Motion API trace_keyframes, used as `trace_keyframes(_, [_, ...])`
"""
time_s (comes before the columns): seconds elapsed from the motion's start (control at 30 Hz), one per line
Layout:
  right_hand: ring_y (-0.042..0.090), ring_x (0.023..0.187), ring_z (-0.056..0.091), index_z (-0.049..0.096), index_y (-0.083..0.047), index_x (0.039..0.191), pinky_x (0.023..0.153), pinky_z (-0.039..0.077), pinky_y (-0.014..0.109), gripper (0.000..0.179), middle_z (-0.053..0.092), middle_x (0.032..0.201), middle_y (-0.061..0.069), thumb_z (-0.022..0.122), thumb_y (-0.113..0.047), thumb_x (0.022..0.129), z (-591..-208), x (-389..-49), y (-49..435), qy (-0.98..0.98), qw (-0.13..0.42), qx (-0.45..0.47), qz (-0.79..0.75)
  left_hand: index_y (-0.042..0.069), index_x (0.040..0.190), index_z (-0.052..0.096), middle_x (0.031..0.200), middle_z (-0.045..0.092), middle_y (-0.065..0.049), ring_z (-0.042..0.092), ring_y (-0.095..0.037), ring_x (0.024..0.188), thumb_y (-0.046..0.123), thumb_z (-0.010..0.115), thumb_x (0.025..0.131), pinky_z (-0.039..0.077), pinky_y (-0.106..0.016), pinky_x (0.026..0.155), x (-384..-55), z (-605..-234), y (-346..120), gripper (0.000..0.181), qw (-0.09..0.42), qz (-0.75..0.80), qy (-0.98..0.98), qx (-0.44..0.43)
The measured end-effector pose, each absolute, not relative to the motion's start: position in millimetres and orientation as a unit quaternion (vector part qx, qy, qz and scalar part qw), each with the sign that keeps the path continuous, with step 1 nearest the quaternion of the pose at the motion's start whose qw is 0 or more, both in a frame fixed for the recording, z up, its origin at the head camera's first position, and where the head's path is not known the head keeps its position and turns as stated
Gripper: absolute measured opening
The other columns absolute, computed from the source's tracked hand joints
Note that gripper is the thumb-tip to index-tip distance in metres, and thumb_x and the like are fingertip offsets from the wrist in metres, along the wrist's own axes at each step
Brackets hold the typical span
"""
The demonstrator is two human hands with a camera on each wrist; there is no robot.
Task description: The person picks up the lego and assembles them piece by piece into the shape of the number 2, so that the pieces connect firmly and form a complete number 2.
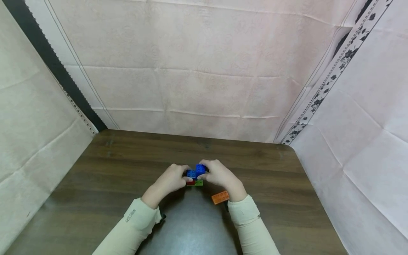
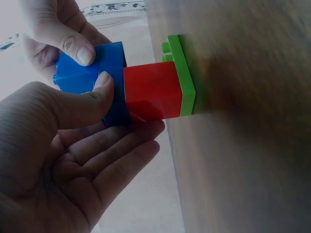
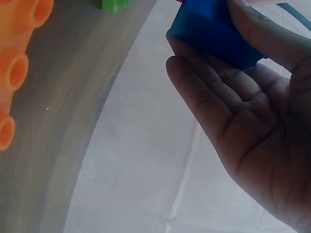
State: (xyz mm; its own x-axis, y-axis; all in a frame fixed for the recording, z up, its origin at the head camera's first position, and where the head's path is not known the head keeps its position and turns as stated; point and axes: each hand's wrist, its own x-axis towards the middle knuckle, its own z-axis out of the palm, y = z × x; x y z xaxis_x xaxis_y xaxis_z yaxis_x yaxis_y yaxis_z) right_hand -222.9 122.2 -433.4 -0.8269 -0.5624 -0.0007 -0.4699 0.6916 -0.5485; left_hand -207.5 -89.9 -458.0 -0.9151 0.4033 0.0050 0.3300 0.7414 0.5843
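Note:
A small stack of toy building bricks stands on the table between both hands. At its base lies a green plate (image 2: 184, 80) with studs, and a red brick (image 2: 153, 92) sits on it. A lower blue brick (image 1: 191, 174) rests on the red one; my left hand (image 1: 170, 179) pinches it between thumb and fingers. Above it and to the right is an upper blue brick (image 1: 200, 169), gripped by my right hand (image 1: 220, 174) with the thumb on its near side. In the right wrist view, fingers lie beneath this blue brick (image 3: 209, 29).
An orange brick (image 1: 220, 197) lies on the wooden table (image 1: 127, 159), close to the right wrist. Pale cloth (image 1: 204, 71) hangs beyond the table's back edge and along both sides.

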Motion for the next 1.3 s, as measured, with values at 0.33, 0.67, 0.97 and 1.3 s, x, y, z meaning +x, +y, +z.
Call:
trace_keyframes(0.33, [0.012,0.076,0.059,0.065,-0.012,0.121,0.069,0.052,0.027,0.032,0.066,0.094,-0.004,0.075,-0.025,0.093,-438.2,-225.6,125.1,0.911,0.083,-0.288,-0.283,0.004,0.118,0.069,0.091,0.07,-0.004,0.057,-0.01,0.062,0.024,0.073,0.094,0.053,-0.027,0.062,-206.7,-460.3,-90.2,0.031,0.058,0.31,0.928,0.197])
trace_keyframes(0.67, [0.012,0.075,0.059,0.065,-0.012,0.12,0.069,0.052,0.026,0.031,0.065,0.093,-0.005,0.075,-0.025,0.094,-437.6,-225.8,126.6,0.909,0.087,-0.289,-0.287,0.003,0.118,0.07,0.09,0.07,-0.005,0.057,-0.01,0.06,0.023,0.073,0.095,0.053,-0.027,0.06,-206.9,-462.0,-89.6,0.031,0.051,0.314,0.927,0.198])
trace_keyframes(0.97, [0.012,0.073,0.057,0.065,-0.012,0.119,0.067,0.051,0.027,0.03,0.064,0.09,-0.005,0.074,-0.023,0.094,-436.6,-225.2,126.7,0.907,0.087,-0.293,-0.291,0.003,0.122,0.068,0.1,0.071,-0.008,0.058,-0.011,0.065,0.023,0.071,0.096,0.051,-0.028,0.063,-206.4,-461.7,-88.3,0.032,0.059,0.317,0.928,0.189])
trace_keyframes(1.3, [0.012,0.074,0.059,0.064,-0.012,0.121,0.068,0.052,0.027,0.031,0.065,0.093,-0.005,0.074,-0.024,0.094,-438.6,-226.0,126.7,0.906,0.09,-0.292,-0.294,0.004,0.122,0.068,0.104,0.072,-0.009,0.057,-0.012,0.066,0.022,0.071,0.096,0.05,-0.028,0.062,-205.8,-463.4,-88.8,0.032,0.058,0.326,0.926,0.182])
